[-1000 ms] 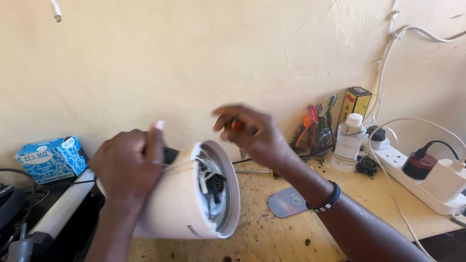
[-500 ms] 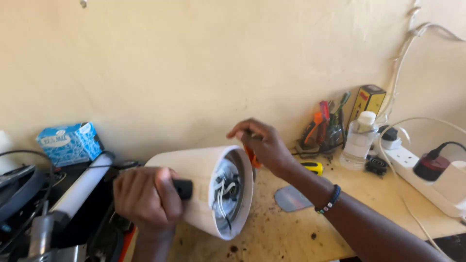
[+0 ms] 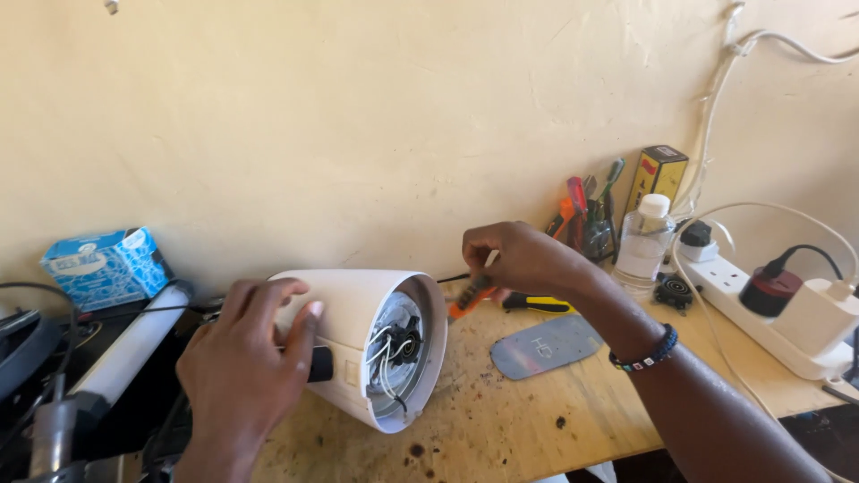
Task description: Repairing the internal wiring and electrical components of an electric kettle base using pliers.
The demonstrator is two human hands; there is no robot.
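White plastic cone-shaped appliance housing (image 3: 349, 335) lies on its side at the left part of the worn wooden workbench (image 3: 501, 420), wide open end turned to the right; inside it, a black motor part and loose white and grey wires (image 3: 398, 344) show. Left hand (image 3: 246, 367) wraps over the housing's upper side, fingers curled around it, thumb near a small black knob (image 3: 320, 364) on its flank. Right hand (image 3: 519, 259) sits just right of the open end, fingers pinched on an orange-handled screwdriver (image 3: 470, 298), its handle angled down toward the bench; tip hidden, contact with the housing cannot be told. Beaded bracelet (image 3: 644, 351) on the right wrist. On the bench near that forearm: flat grey metal plate (image 3: 546, 344) and a yellow-and-black handled tool (image 3: 537, 304). Against the wall: cluster of coloured tool handles (image 3: 586, 210), clear plastic bottle with white cap (image 3: 644, 241), yellow-and-black box (image 3: 658, 176), white power strip (image 3: 778, 309) with plugs in it. Far left: blue patterned carton (image 3: 107, 266) and a white tube (image 3: 134, 344).
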